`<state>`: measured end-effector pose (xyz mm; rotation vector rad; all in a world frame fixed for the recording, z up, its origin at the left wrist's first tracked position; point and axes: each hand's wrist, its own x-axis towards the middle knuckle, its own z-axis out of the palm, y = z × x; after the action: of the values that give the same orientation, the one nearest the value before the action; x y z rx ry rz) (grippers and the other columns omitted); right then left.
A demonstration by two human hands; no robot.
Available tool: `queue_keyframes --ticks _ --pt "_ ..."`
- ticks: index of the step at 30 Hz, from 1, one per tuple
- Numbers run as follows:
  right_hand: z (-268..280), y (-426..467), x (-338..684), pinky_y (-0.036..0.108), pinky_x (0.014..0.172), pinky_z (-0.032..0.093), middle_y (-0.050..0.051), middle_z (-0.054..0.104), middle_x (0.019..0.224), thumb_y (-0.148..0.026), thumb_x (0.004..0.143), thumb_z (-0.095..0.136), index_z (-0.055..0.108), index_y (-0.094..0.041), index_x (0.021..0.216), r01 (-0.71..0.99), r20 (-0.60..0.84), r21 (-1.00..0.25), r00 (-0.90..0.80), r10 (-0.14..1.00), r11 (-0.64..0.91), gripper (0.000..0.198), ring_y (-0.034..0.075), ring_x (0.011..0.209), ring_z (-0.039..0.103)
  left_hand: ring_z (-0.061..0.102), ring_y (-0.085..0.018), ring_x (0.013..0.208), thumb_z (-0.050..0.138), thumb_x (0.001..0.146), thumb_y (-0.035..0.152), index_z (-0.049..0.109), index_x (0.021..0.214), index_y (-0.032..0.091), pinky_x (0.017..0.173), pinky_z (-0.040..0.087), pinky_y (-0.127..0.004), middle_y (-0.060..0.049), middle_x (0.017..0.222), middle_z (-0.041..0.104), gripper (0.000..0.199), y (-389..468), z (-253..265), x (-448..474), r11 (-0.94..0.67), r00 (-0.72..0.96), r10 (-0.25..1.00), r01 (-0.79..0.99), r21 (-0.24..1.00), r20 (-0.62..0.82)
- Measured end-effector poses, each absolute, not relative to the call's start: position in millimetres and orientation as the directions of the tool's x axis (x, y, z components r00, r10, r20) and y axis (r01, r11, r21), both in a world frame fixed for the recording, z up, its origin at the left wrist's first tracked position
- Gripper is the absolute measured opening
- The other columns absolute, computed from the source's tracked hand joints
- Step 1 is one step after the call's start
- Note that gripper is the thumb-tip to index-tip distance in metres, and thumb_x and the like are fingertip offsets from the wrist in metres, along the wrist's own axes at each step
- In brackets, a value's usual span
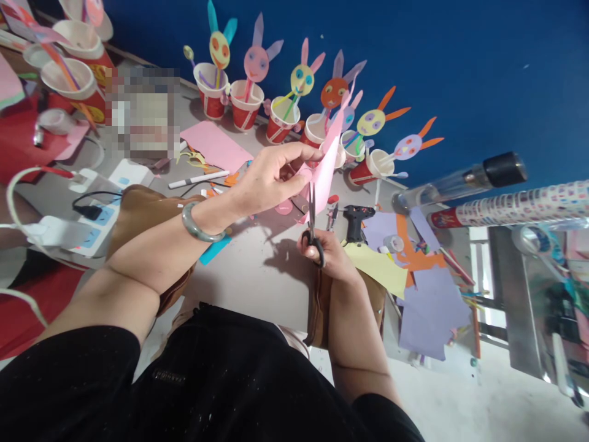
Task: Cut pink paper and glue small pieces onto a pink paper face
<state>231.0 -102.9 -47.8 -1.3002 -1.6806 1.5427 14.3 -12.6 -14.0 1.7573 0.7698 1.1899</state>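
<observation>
My left hand (271, 178), with a bangle at its wrist, pinches a sheet of pink paper (327, 172) above the table. In my right hand (334, 261) is a pair of scissors (312, 230) with black handles, my thumb and fingers closed around the loops. The scissor blades point away from me and lie against the paper's lower left edge; whether they are cutting through it I cannot tell. Below the left fingers a small pink paper disc (284, 207) rests on the table.
Along the blue wall stands a row of red paper cups (246, 110) with paper rabbit faces. A black glue gun (358, 222) and purple paper (427, 307) lie to the right, near stacked cups (515, 207). Power strips (99, 224) with cables are at left.
</observation>
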Motion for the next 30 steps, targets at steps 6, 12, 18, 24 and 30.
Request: queue_keyframes --ticks 6,12,18,24,30 --pt "-44.1 -102.0 229.2 0.028 0.057 0.030 -0.003 0.052 0.060 -0.090 0.063 0.075 0.055 -0.019 0.064 0.317 -0.242 -0.942 -0.401 0.883 -0.114 0.074 0.011 0.057 0.040 0.062 -0.011 0.068 0.067 0.091 0.023 0.073 0.113 0.016 0.061 0.050 -0.022 -0.001 0.079 0.070 0.024 -15.3 -12.9 14.7 -0.425 0.394 0.838 0.036 0.904 0.378" --pt "-45.1 -102.4 230.0 0.029 0.056 0.030 -0.003 0.051 0.059 -0.089 0.065 0.074 0.056 -0.020 0.065 0.303 -0.235 -0.946 -0.396 0.888 -0.115 0.072 0.011 0.055 0.039 0.055 -0.008 0.062 0.065 0.089 0.016 0.073 0.117 0.014 0.058 0.046 -0.021 0.000 0.074 0.066 0.029 -18.1 -9.8 14.2 -0.421 0.446 0.819 0.037 0.906 0.362" --pt "-47.7 -102.5 230.9 0.030 0.057 0.031 -0.001 0.054 0.060 -0.087 0.066 0.076 0.056 -0.020 0.063 0.294 -0.219 -0.950 -0.385 0.897 -0.105 0.070 0.012 0.057 0.042 0.055 -0.007 0.061 0.067 0.090 0.015 0.074 0.117 0.014 0.057 0.047 -0.020 0.000 0.075 0.066 0.028 -19.8 -9.1 15.0 -0.419 0.447 0.816 0.022 0.908 0.366" --pt "-47.8 -102.5 230.1 0.030 0.056 0.032 -0.001 0.055 0.059 -0.091 0.064 0.074 0.055 -0.020 0.061 0.289 -0.197 -0.954 -0.382 0.903 -0.085 0.073 0.012 0.056 0.043 0.059 -0.009 0.067 0.068 0.090 0.016 0.075 0.119 0.013 0.061 0.050 -0.022 -0.002 0.081 0.070 0.030 -19.9 -10.3 15.1 -0.411 0.463 0.812 0.018 0.912 0.357" --pt "-47.8 -102.5 230.6 0.029 0.056 0.032 -0.002 0.052 0.057 -0.092 0.064 0.072 0.054 -0.020 0.062 0.320 -0.201 -0.944 -0.367 0.908 -0.080 0.074 0.012 0.055 0.042 0.059 -0.009 0.067 0.069 0.087 0.017 0.075 0.121 0.015 0.060 0.049 -0.022 -0.001 0.079 0.068 0.034 -17.7 -13.1 13.5 -0.412 0.453 0.816 0.020 0.911 0.359"
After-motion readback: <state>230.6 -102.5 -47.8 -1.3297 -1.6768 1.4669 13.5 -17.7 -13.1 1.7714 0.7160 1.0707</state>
